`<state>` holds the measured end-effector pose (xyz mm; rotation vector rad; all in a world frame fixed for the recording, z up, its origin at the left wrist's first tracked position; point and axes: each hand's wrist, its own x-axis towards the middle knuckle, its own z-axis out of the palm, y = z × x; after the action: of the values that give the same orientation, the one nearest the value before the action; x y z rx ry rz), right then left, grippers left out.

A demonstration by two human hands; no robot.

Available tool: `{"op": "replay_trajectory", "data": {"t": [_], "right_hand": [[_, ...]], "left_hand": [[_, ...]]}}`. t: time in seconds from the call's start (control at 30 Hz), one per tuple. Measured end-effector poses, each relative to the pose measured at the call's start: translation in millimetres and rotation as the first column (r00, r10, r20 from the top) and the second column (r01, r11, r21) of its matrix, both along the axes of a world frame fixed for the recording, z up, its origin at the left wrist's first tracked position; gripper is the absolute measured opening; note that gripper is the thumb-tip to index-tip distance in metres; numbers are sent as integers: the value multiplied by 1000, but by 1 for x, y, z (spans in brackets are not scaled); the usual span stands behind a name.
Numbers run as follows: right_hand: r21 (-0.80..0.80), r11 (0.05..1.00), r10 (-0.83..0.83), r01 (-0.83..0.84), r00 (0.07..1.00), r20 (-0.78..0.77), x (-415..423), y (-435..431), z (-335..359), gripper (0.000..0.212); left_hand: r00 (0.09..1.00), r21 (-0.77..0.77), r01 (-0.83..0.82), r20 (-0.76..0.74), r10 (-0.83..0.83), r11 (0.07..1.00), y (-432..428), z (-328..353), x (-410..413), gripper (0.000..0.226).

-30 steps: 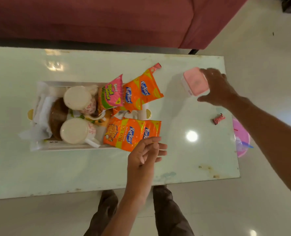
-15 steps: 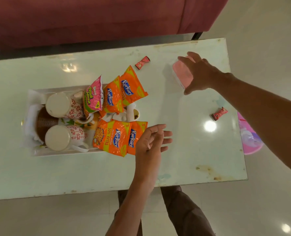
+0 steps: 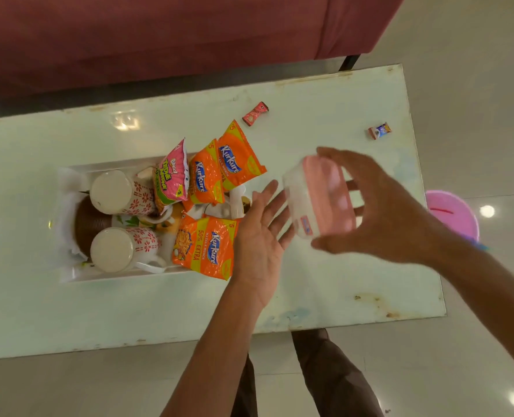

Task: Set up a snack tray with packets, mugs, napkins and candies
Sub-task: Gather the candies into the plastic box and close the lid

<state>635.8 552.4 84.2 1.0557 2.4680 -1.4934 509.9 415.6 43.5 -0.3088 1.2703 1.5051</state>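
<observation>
The pink-lidded container is in the right centre of the frame, lifted above the table and tipped on its side. The right hand holds it from the right, thumb low and fingers curled over the top, so the grip is closed around its walls. I judge it is tipped like this to pour its contents out, probably candies, though I cannot see inside.

Just left of it, the left hand lies palm up with fingers spread and holds nothing; it seems placed there to catch what falls.

Further left, the white tray already carries two mugs standing upside down, white napkins along its left edge, and snack packets: three orange ones and one pink one, which lean over the tray's right end.

Two candies are still loose on the table, a red one at the upper centre and a blue-and-white one at the upper right, well apart from the tray. So the candy part of the task looks not yet done.
</observation>
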Motion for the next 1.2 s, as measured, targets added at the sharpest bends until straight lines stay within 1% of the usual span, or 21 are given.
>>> {"op": "replay_trajectory", "data": {"t": [0.03, 0.1, 0.17, 0.27, 0.37, 0.43, 0.5, 0.53, 0.6, 0.67, 0.73, 0.8, 0.87, 0.93, 0.97, 1.0, 1.07, 1.13, 1.2], "right_hand": [[-3, 1000, 29, -29, 1000, -9, 2, -13, 2, 121], [-2, 998, 55, -55, 998, -12, 2, -32, 2, 119], [16, 999, 51, -51, 999, -10, 1, -42, 2, 119], [-4, 1000, 22, -22, 1000, -3, -1, -44, 4, 116], [-77, 997, -9, 9, 1000, -3, 1, -44, 6, 114], [-133, 990, -33, 34, 999, 7, 3, -45, 6, 115], [-185, 982, -43, 46, 999, 19, 5, -44, 6, 116], [-221, 974, -49, 53, 999, 23, 7, -43, 6, 115], [-347, 934, -85, 83, 996, 9, 10, -41, 7, 113], [-463, 884, -98, 72, 995, -33, 13, -38, 9, 112], [-529, 847, -125, 54, 987, -99, 17, -34, 10, 111], [-541, 833, -241, 119, 957, -161, 23, -27, 9, 111], [-459, 853, -358, 247, 918, -171, 32, -18, 0, 112], [-257, 902, -380, 347, 921, -91, 39, -11, -17, 116], [-126, 925, -364, 359, 931, -22, 43, -9, -29, 119], [6, 942, -334, 334, 941, 55, 45, -8, -44, 122], [203, 961, -231, 189, 950, 211, 43, -11, -72, 126], [274, 960, -132, 48, 946, 296, 38, -16, -95, 127], [307, 951, -71, -36, 940, 332, 35, -17, -113, 127]], "left_hand": [[999, -1, 50, 10, -50, 999, 0, 1, 0, 48], [990, 49, 138, 13, -138, 989, -2, 0, 0, 50], [981, 59, 193, -38, -191, 979, -4, -1, 0, 49], [966, 19, 223, -137, -219, 975, -8, -5, -1, 48], [943, 46, 274, -211, -258, 961, -15, -11, -3, 40], [931, 29, 277, -256, -261, 960, -17, -11, -3, 36], [927, 7, 278, -266, -266, 961, -18, -11, 0, 49], [929, 5, 280, -253, -269, 960, -18, -11, 1, 52], [940, 40, 293, -197, -280, 955, -20, -14, 1, 43], [955, 89, 292, -86, -285, 952, -22, -15, -3, 47], [969, 147, 240, 30, -247, 960, -24, -19, -5, 56], [969, 209, 173, 139, -205, 963, -27, -19, -7, 61], [961, 234, 138, 203, -188, 962, -28, -17, -8, 61], [953, 263, 119, 239, -184, 957, -30, -14, -8, 62], [951, 273, 111, 250, -181, 956, -30, -13, -9, 62], [950, 278, 101, 257, -175, 955, -31, -13, -9, 61], [951, 266, 82, 266, -155, 961, -33, -15, -10, 57], [952, 240, 71, 275, -137, 968, -36, -20, -10, 58], [952, 233, 67, 274, -132, 970, -39, -25, -10, 57]]}}
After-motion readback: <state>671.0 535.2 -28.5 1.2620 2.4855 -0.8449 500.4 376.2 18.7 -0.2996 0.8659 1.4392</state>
